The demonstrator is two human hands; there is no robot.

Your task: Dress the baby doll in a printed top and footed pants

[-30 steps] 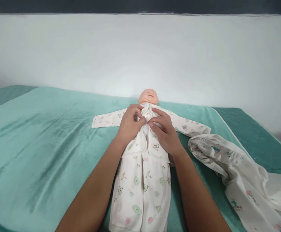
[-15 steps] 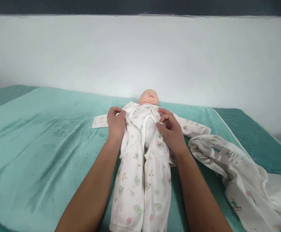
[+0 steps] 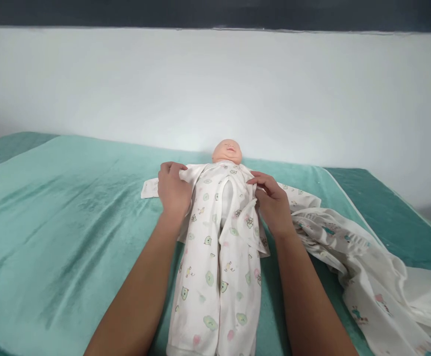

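Note:
A baby doll [image 3: 227, 151] lies on its back, head toward the wall. White printed open-crotch baby trousers [image 3: 210, 277] cover its legs and reach up over its front. Around and partly under them is a white printed baby jacket [image 3: 297, 195], open at the front, with its sleeves spread sideways. My left hand [image 3: 174, 187] is closed on the jacket's left flap, beside the doll's torso; the fingertips are partly hidden. On the other side, my right hand [image 3: 273, 200] pinches the jacket's right flap between thumb and fingers.
A crumpled pile of white printed baby clothes [image 3: 371, 262] lies to the right, touching the jacket sleeve. Teal blanket [image 3: 70, 232] spreads beneath everything, with a darker teal cover [image 3: 393, 217] at the right. A white wall [image 3: 215, 89] rises behind the doll's head.
Both hands have moved slightly outward, drawing the jacket flaps off the doll's front. More of the trousers' upper part shows now. The doll stays in place.

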